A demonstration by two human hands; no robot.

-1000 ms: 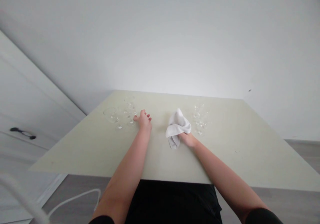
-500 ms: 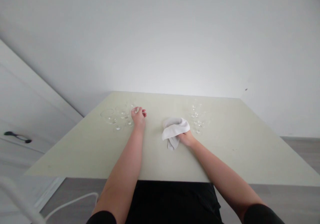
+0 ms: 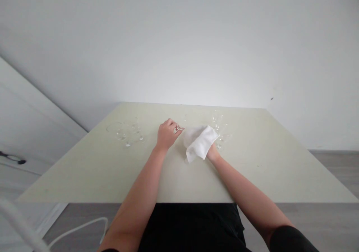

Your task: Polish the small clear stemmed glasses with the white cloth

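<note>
Clear glass shows between the pinched fingertips of my left hand [image 3: 168, 133], part of a drinking glass [image 3: 181, 126] whose shape is hard to make out. To its right, my right hand [image 3: 212, 152] grips a white cloth [image 3: 201, 142] that drapes over the fingers and hides most of them. The cloth hangs just beside the held glass, above the table. Several clear glasses [image 3: 128, 134] stand together left of my left hand. Behind and right of the cloth is another group of clear glasses [image 3: 220, 126], partly covered by it.
The pale table [image 3: 275, 169] reaches to the white wall [image 3: 179, 49] at its far edge. On the left is a white cabinet with a dark handle [image 3: 12, 157]. A white curved tube [image 3: 22, 224] is at the lower left.
My left hand has moved right from the left group of glasses, bringing a glass toward the cloth. My right hand has lifted and turned the cloth slightly.
</note>
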